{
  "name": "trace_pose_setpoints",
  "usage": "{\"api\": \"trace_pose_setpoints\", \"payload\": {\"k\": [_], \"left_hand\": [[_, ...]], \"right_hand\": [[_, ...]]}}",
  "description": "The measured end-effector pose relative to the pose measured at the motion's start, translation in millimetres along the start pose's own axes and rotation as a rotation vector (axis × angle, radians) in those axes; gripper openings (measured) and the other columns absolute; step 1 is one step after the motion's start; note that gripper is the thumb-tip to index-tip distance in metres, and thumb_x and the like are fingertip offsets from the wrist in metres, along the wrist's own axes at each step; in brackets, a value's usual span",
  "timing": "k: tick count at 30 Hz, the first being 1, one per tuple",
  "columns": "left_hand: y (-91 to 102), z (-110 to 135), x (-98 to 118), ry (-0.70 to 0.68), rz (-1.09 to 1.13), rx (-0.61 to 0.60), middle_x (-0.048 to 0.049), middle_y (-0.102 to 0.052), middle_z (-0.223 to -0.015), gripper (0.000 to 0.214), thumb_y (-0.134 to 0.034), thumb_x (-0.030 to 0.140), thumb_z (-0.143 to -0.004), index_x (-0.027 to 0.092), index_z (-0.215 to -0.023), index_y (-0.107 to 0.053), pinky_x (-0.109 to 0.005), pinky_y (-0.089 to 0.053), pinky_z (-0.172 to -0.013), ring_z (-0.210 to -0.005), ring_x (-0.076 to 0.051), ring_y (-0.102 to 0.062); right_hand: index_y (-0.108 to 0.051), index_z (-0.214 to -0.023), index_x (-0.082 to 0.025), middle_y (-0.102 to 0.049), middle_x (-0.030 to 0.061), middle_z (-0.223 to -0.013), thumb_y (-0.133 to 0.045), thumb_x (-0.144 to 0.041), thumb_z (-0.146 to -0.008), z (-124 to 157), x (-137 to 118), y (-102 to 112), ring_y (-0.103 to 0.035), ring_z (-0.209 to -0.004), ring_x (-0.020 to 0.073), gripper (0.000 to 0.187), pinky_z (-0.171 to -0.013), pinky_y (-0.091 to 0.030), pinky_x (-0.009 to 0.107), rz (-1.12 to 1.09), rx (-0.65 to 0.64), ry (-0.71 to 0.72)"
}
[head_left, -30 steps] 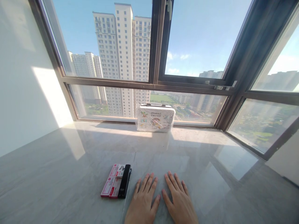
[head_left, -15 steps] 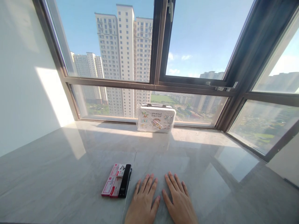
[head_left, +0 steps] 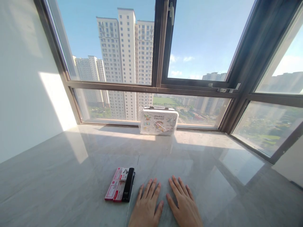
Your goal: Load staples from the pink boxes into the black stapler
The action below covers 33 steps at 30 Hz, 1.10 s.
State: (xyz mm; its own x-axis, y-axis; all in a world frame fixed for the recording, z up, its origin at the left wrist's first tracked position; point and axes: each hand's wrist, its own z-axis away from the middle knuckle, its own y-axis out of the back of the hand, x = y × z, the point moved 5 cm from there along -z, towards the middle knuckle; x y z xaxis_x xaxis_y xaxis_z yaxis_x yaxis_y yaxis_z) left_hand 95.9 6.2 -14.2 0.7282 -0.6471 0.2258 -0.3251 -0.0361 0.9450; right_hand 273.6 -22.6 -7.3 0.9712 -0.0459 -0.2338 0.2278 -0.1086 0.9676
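Both my hands lie palm down on a glossy grey marble surface [head_left: 78,186], side by side with a gap between them. My left hand [head_left: 146,203] has its fingers outstretched and holds nothing. My right hand [head_left: 183,201] also rests flat, fingers slightly apart, with nothing in it. Just left of my left hand, and apart from it, lies a black stapler [head_left: 128,185]. Against the stapler's left side sit small red-and-white boxes [head_left: 113,186], one of them with a picture of a stapler on it.
A white case [head_left: 159,123] with cartoon prints and a dark handle stands upright in clear plastic wrap by the window. Brown window frames [head_left: 113,85] edge the far side. A white wall [head_left: 21,94] rises at the left.
The view has shifted very slightly, so everything sits a little lower in the picture. My hands and the objects keep their places on the surface.
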Motion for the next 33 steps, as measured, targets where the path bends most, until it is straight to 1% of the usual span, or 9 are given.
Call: {"api": "trace_pose_setpoints", "payload": {"k": [6, 8, 13, 18, 24, 33], "left_hand": [[0.3, 3, 1, 0.002, 0.000, -0.028, 0.0027, -0.018, -0.164, 0.057, -0.031, 0.047, -0.105, 0.037, -0.158, -0.014, -0.056, -0.029, -0.120, -0.150, -0.029, -0.026], [-0.1, 4, 2, -0.002, -0.021, -0.020, 0.0019, -0.019, -0.164, 0.057, -0.032, 0.047, -0.105, 0.036, -0.159, -0.014, -0.056, -0.030, -0.120, -0.150, -0.029, -0.027], [-1.5, 6, 2, -0.031, -0.111, 0.048, 0.0005, -0.022, -0.163, 0.059, -0.036, 0.042, -0.105, 0.033, -0.159, -0.014, -0.052, -0.034, -0.117, -0.148, -0.028, -0.032], [-0.8, 9, 3, -0.053, -0.175, 0.099, 0.0002, -0.025, -0.163, 0.059, -0.037, 0.042, -0.105, 0.032, -0.159, -0.014, -0.050, -0.037, -0.115, -0.146, -0.027, -0.035], [4.0, 11, 7, -0.059, -0.202, 0.164, -0.0004, -0.031, -0.161, 0.059, -0.040, 0.041, -0.104, 0.031, -0.158, -0.020, -0.046, -0.038, -0.114, -0.144, -0.025, -0.039], [2.6, 14, 9, -0.060, -0.234, 0.231, -0.0001, -0.037, -0.159, 0.057, -0.043, 0.044, -0.102, 0.031, -0.156, -0.028, -0.044, -0.039, -0.112, -0.142, -0.024, -0.042]], "right_hand": [[-0.029, -0.156, -0.032, -0.020, -0.0072, -0.163, -0.025, -0.060, -0.100, 1, 1, -1, -0.017, -0.153, 0.0237, 0.063, -0.124, -0.020, 0.050, -0.004, 0.006, -0.007], [-0.030, -0.156, -0.032, -0.020, -0.0071, -0.163, -0.026, -0.059, -0.100, 1, 0, 0, -0.017, -0.153, 0.0236, 0.063, -0.124, -0.020, 0.050, -0.006, 0.004, -0.006], [-0.029, -0.157, -0.031, -0.021, -0.0054, -0.163, -0.027, -0.057, -0.100, 2, 0, -1, -0.017, -0.153, 0.0253, 0.062, -0.124, -0.019, 0.051, -0.012, -0.005, -0.005], [-0.027, -0.157, -0.031, -0.019, -0.0046, -0.164, -0.027, -0.057, -0.101, 2, 1, -6, -0.017, -0.153, 0.0268, 0.062, -0.124, -0.019, 0.052, -0.002, -0.006, 0.005], [-0.025, -0.157, -0.031, -0.018, -0.0047, -0.164, -0.025, -0.057, -0.101, 3, 0, -6, -0.016, -0.153, 0.0262, 0.062, -0.123, -0.018, 0.053, 0.007, 0.001, 0.007], [-0.024, -0.158, -0.031, -0.018, -0.0055, -0.164, -0.024, -0.057, -0.101, 4, -1, -5, -0.016, -0.153, 0.0255, 0.062, -0.123, -0.019, 0.053, 0.009, 0.004, 0.006]]}}
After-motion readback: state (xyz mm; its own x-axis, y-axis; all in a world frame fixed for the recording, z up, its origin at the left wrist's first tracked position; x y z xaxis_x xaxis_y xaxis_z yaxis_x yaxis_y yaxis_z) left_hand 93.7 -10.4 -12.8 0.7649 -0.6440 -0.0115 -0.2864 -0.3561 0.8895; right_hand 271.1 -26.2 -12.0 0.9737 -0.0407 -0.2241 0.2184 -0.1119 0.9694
